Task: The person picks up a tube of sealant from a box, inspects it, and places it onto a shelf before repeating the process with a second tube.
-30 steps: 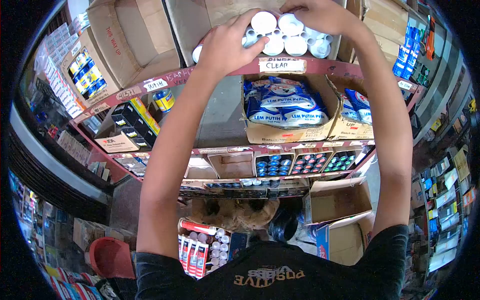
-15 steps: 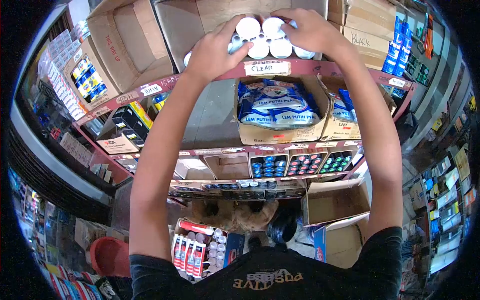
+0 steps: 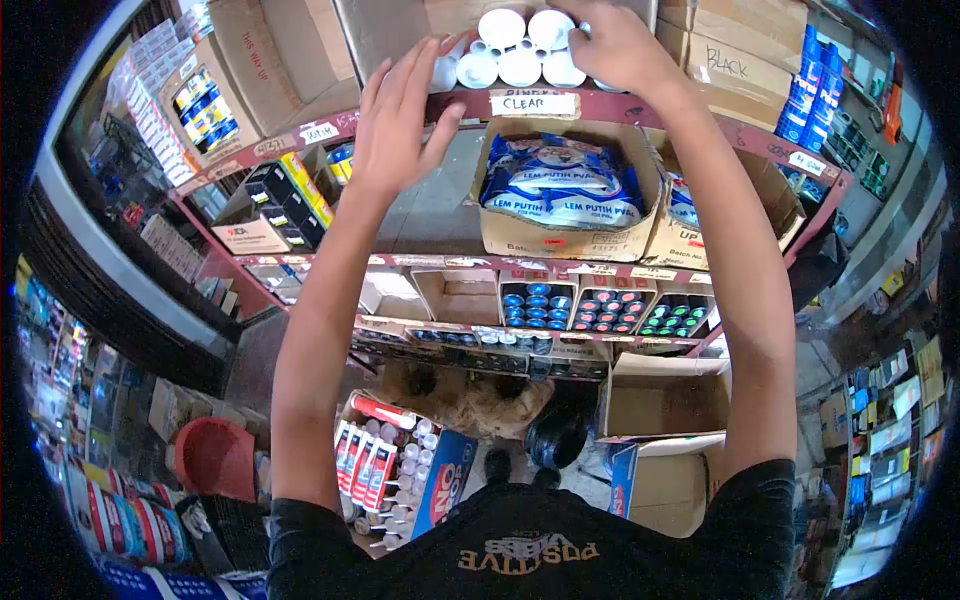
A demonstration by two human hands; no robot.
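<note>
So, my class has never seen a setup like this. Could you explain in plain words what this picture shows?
There is no machine: these are a person's bare hands, seen from a camera worn on the head, looking forward and down. On the upper shelf, white-ended cartridges are stacked above a label reading CLEAR. The left hand is open beside the stack, with nothing visible in it. The right hand is at the stack's upper right; whether it grips a cartridge is unclear. Below, a carton holds blue-and-white LEM PUTIH bags.
</note>
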